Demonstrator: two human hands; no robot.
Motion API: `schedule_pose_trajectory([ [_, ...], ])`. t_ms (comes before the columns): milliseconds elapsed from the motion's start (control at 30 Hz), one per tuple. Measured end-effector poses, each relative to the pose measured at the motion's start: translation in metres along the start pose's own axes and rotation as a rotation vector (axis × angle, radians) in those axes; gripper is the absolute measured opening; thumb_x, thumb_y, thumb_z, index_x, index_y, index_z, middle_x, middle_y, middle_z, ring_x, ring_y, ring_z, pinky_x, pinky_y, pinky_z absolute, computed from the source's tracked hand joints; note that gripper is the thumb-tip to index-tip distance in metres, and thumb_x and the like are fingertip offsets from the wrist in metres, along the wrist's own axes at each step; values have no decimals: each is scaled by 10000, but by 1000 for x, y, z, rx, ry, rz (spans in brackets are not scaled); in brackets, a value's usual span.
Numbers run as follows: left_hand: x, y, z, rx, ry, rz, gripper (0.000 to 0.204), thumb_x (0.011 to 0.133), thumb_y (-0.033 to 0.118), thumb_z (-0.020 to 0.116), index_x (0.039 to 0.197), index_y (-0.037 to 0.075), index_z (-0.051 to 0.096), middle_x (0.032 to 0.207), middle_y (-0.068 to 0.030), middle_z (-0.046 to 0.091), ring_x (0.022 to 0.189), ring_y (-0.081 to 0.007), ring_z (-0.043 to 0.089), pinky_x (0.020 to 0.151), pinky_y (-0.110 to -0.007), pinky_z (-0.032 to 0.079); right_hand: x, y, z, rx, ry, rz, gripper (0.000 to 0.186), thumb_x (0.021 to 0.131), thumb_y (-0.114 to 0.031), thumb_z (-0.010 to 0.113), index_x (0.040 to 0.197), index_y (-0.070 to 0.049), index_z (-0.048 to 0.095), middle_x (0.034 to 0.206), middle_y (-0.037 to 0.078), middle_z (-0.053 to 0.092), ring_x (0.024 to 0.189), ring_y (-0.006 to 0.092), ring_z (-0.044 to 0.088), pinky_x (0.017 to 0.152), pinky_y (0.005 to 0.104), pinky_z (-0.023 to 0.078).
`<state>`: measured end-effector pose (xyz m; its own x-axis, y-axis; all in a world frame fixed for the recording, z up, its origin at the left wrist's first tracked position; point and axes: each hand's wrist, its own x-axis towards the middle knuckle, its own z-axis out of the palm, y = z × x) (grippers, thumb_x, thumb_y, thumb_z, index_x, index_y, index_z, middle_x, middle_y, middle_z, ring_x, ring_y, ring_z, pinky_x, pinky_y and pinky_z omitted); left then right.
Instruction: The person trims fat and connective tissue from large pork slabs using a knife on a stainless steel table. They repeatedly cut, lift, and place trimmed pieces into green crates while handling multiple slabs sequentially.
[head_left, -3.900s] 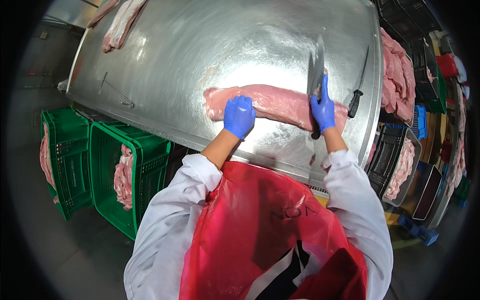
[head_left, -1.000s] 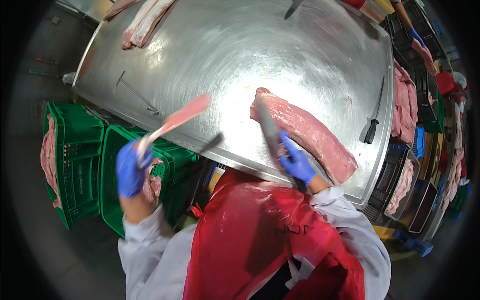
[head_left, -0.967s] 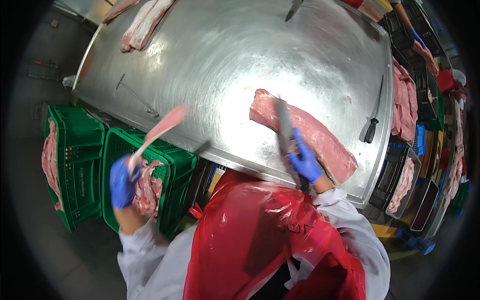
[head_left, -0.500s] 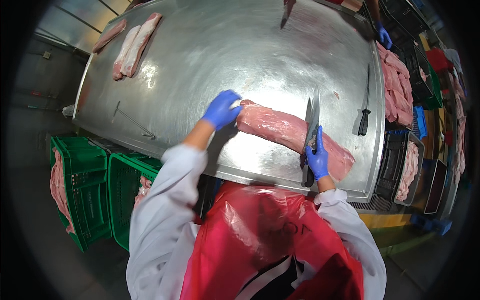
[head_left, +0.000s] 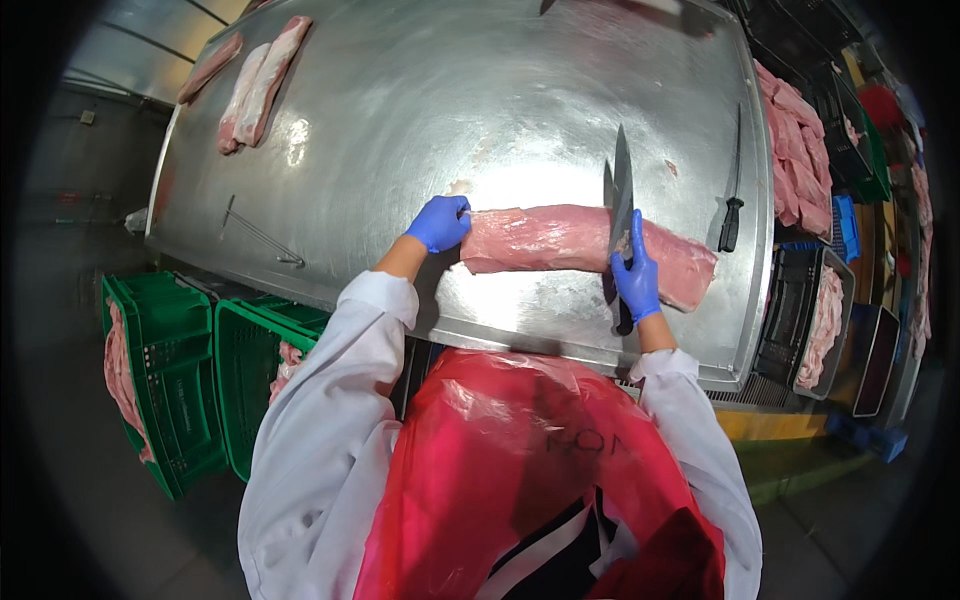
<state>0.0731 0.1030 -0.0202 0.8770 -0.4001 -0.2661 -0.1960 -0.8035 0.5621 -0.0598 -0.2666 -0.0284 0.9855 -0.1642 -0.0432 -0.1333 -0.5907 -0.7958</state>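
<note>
Meat loin [head_left: 540, 240] lies left to right on the near part of the metal surface [head_left: 400, 130], in one long piece with no cut visible through it, while scraps [head_left: 118, 370] already sit in the green crates [head_left: 165, 340] at near left. The left hand [head_left: 438, 224] pinches its left end; the right hand [head_left: 637, 277] grips a knife [head_left: 622, 180], index finger extended, its blade across the loin's right part, contact unclear. Three strips [head_left: 262, 95] lie far left, a hooked rod [head_left: 262, 238] left and a slender black-handled tool [head_left: 731, 223] right, none blocking the loin.
</note>
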Motion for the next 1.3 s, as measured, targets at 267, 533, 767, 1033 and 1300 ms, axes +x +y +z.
schedule_pose_trajectory([
  [267, -40, 33, -17, 86, 122, -200, 228, 758, 263, 645, 858, 60, 678, 805, -213, 674, 757, -406, 658, 706, -457, 533, 52, -69, 27, -23, -165, 12, 711, 993, -270, 497, 1588, -301, 108, 885, 248, 706, 813, 375, 716, 736, 456, 560],
  [533, -45, 40, -25, 94, 227, -173, 235, 775, 302, 667, 819, 70, 675, 779, -204, 670, 742, -398, 660, 691, -464, 529, 29, -156, 101, 257, -759, 223, 818, 896, -95, 537, 1593, -258, 141, 771, 145, 671, 568, 188, 636, 584, 356, 545],
  [767, -55, 51, -33, 230, 287, -79, 203, 825, 259, 626, 828, 58, 658, 821, -192, 685, 766, -396, 660, 700, -496, 521, -7, -133, 105, 193, -758, -51, 805, 922, -199, 571, 1594, -221, 129, 978, 190, 698, 788, 226, 696, 757, 356, 553],
  [1033, -106, -4, -81, -471, 523, -157, 95, 929, 34, 575, 844, -8, 571, 731, -74, 630, 779, -160, 689, 695, -316, 571, -37, -159, 52, 49, -1307, -27, 769, 938, -148, 499, 1592, -270, 114, 875, 138, 626, 752, 248, 643, 739, 370, 533],
  [1300, -269, -26, -162, 478, -51, -440, 409, 845, 291, 709, 1095, -16, 605, 1139, -249, 645, 1026, -346, 648, 900, -421, 514, -53, -43, -71, 604, -557, 259, 877, 913, 5, 562, 1586, -352, 128, 787, 55, 615, 573, 110, 583, 489, 262, 513],
])
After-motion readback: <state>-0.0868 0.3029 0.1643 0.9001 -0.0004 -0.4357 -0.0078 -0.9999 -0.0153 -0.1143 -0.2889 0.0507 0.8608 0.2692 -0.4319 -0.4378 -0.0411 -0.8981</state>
